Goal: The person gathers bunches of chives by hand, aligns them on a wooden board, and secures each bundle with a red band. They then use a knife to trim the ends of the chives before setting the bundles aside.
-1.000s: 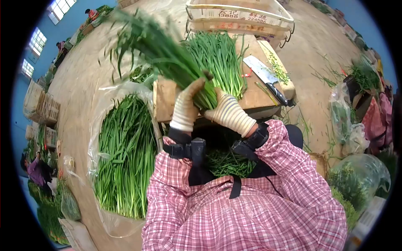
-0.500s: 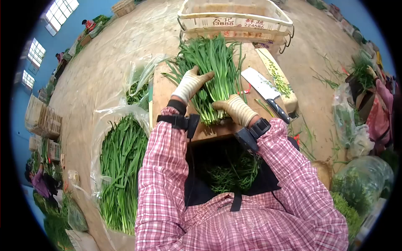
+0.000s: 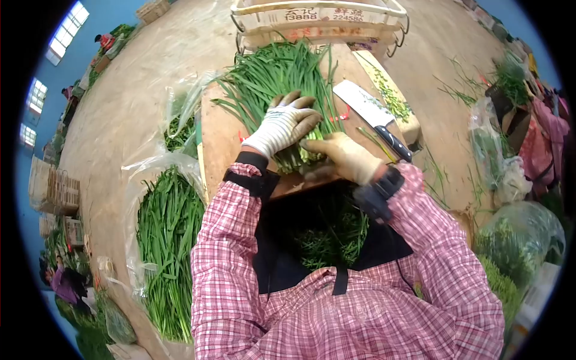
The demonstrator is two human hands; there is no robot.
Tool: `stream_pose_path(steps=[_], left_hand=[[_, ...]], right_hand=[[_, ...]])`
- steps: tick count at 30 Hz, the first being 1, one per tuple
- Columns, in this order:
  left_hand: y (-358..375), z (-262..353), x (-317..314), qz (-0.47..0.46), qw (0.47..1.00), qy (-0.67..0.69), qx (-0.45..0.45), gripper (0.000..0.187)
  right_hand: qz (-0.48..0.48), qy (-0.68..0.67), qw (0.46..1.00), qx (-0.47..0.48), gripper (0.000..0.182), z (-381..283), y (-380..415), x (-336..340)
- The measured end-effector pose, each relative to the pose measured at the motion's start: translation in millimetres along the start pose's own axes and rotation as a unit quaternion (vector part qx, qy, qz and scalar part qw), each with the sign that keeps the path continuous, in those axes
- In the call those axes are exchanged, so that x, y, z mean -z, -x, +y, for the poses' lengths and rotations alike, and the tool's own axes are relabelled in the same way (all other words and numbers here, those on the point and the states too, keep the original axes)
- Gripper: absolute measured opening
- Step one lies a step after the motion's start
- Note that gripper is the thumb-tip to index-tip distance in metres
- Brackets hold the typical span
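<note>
A thick bunch of garlic chives [image 3: 282, 69] lies on a wooden board [image 3: 219, 126], leaves pointing away from me and pale stem ends towards me. My gloved left hand [image 3: 287, 125] is wrapped over the stems from above, closed on them. At the near end, my gloved right hand [image 3: 345, 157] has its thumb against the stem ends; its lower fingers curl beneath them and are blurred. Right of the bunch lies a cleaver [image 3: 366, 107] with a black handle [image 3: 393, 144]. Red ties [image 3: 343, 114] show beside the stems.
A white plastic crate [image 3: 318, 13] stands beyond the board. Chopped bits cover a pale block [image 3: 390, 90] at right. More chives [image 3: 171, 240] lie in plastic at left. Dark cloth with green scraps [image 3: 330, 240] is below the board. A co-worker [image 3: 65, 282] sits far left.
The view has shifted, so the board appears further left. My left fingers now lie across the stems instead of at their left side. My right hand has moved slightly at the stem ends.
</note>
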State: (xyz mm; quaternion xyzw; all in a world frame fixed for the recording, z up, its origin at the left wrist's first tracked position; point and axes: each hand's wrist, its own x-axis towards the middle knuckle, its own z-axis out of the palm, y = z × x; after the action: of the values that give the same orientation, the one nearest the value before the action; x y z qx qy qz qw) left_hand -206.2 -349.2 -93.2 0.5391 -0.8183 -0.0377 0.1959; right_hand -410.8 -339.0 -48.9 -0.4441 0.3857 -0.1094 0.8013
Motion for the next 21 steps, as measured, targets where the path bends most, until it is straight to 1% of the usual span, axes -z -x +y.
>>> stream_pose_path(steps=[2, 3, 4, 5, 6, 8, 9, 10, 11, 12, 13, 14, 15, 16, 17, 18, 19, 20, 21], left_hand=[[5, 3, -1, 0.006, 0.999, -0.033, -0.006, 0.03], [6, 6, -3, 0.011, 0.998, -0.054, -0.006, 0.028], [5, 7, -4, 0.01, 0.999, -0.053, -0.004, 0.028], [3, 7, -6, 0.012, 0.998, -0.062, -0.006, 0.027], [2, 8, -8, 0.014, 0.997, -0.073, -0.01, 0.026], [-1, 8, -6, 0.002, 0.996, -0.094, -0.005, 0.027], [-2, 6, -6, 0.007, 0.996, -0.085, -0.019, 0.028], [1, 5, -6, 0.008, 0.997, -0.075, -0.033, 0.03], [2, 3, -3, 0.018, 0.999, -0.029, -0.007, 0.035], [3, -5, -3, 0.08, 0.997, 0.007, 0.003, 0.038], [5, -13, 2, 0.14, 0.989, 0.044, 0.024, 0.037], [8, -21, 7, 0.2, 0.976, 0.08, 0.043, 0.036], [16, -11, 23, 0.246, 0.957, 0.143, 0.061, 0.035], [23, -15, 29, 0.278, 0.942, 0.17, 0.081, 0.03], [30, -17, 31, 0.293, 0.928, 0.196, 0.116, 0.028], [36, -17, 31, 0.309, 0.912, 0.223, 0.15, 0.025], [41, -15, 29, 0.311, 0.911, 0.223, 0.151, 0.025], [43, -9, 29, 0.305, 0.892, 0.275, 0.19, 0.024], [44, -3, 30, 0.297, 0.868, 0.326, 0.227, 0.022]], right_hand=[[-0.024, 0.096, 0.995, 0.017, 0.034, 12, 18, 18], [0.054, 0.187, 0.976, 0.096, 0.036, 11, 28, 22], [0.161, 0.336, 0.916, 0.148, 0.034, 22, 8, 43], [0.228, 0.397, 0.865, 0.204, 0.03, 25, -6, 56], [0.293, 0.45, 0.803, 0.259, 0.026, 29, -17, 64], [0.276, 0.54, 0.754, 0.254, 0.028, 45, -52, 73], [0.254, 0.493, 0.777, 0.298, 0.032, 43, -57, 58], [0.265, 0.497, 0.772, 0.294, 0.031, 44, -57, 47], [0.258, 0.521, 0.767, 0.272, 0.033, 41, -57, 47], [0.251, 0.545, 0.759, 0.251, 0.035, 36, -57, 50], [0.243, 0.537, 0.767, 0.252, 0.036, 33, -54, 54], [0.238, 0.545, 0.764, 0.252, 0.035, 30, -49, 60], [0.221, 0.544, 0.774, 0.236, 0.034, 25, -46, 65], [0.204, 0.544, 0.783, 0.22, 0.033, 20, -44, 71], [0.2, 0.554, 0.781, 0.206, 0.031, 14, -41, 73], [0.245, 0.552, 0.77, 0.205, 0.031, 7, -34, 71], [0.275, 0.524, 0.769, 0.241, 0.031, 3, -40, 70], [0.305, 0.493, 0.766, 0.276, 0.031, -3, -47, 69], [0.304, 0.494, 0.766, 0.277, 0.031, -14, -43, 57]])
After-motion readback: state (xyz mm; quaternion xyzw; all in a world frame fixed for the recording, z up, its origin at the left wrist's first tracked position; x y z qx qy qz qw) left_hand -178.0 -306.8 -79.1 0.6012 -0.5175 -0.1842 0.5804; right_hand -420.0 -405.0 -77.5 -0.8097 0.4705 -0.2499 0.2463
